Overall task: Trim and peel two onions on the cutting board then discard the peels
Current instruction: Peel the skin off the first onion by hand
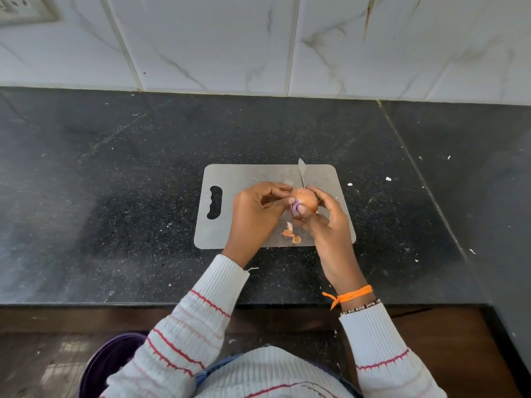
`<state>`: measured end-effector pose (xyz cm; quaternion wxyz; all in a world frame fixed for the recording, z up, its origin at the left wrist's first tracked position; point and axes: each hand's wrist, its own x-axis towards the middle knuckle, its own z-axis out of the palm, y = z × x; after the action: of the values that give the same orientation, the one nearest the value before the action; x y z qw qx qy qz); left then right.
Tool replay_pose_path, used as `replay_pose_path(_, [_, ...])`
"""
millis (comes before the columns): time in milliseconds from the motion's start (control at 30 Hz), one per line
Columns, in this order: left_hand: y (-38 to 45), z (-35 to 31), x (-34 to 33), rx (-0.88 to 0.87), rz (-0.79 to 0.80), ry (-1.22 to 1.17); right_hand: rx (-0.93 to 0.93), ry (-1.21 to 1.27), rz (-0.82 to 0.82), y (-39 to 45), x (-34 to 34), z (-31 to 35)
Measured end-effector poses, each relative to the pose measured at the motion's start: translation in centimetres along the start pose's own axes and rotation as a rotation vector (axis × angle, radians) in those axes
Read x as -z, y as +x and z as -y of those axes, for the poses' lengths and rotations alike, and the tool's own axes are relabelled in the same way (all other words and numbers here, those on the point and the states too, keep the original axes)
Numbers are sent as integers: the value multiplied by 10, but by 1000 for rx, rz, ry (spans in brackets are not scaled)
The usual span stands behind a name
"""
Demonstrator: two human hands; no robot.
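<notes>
Right hand (321,216): I cup the onion (306,201) above the cutting board (258,173), steadying it.
Left hand (255,214): fingertips pinch loose skin to peel.

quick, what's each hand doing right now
Left hand: fingers pinching papery skin on the orange-brown onion.
Right hand: fingers curled around that onion, holding it.
</notes>
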<state>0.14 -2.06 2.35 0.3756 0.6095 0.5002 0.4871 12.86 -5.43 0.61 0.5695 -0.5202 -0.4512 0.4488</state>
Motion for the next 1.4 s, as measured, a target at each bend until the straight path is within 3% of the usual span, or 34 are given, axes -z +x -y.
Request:
replay_pose_path(267, [-3, 0, -4, 9, 6, -19, -25, 44, 45, -1, 3, -6])
replay_pose_path(667, [-11, -6, -14, 110, 1, -288, -65, 406, -9, -4, -2, -1])
replay_pose_path(933, [-12, -5, -21, 453, -39, -706, -34, 617, 69, -2, 0, -3])
replay_pose_path(1167, [-10, 3, -22, 486, -108, -584, -32, 709, 74, 1, 3, 2])
replay_pose_path(1400, [-11, -10, -24, 259, -115, -343, -47, 628, 43, 0, 0, -1])
